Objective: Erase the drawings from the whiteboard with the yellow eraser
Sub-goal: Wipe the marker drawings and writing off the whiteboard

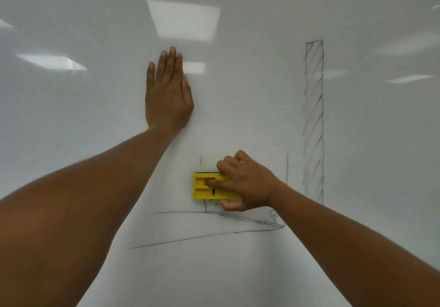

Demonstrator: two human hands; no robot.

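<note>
The whiteboard [71, 121] fills the whole view. My right hand [245, 183] presses the yellow eraser [202, 191] flat against the board, low and right of centre, fingers over its back and thumb under it. My left hand [167, 94] lies flat on the board above and left of the eraser, fingers together and pointing up, holding nothing. Black marker drawings are on the board: a tall hatched column [313, 116] at the right, long slanted lines [202, 235] below the eraser, and short vertical strokes [287, 168] beside my right hand.
Ceiling light reflections [183, 19] shine on the glossy board. My two bare forearms come in from the lower left and the lower right.
</note>
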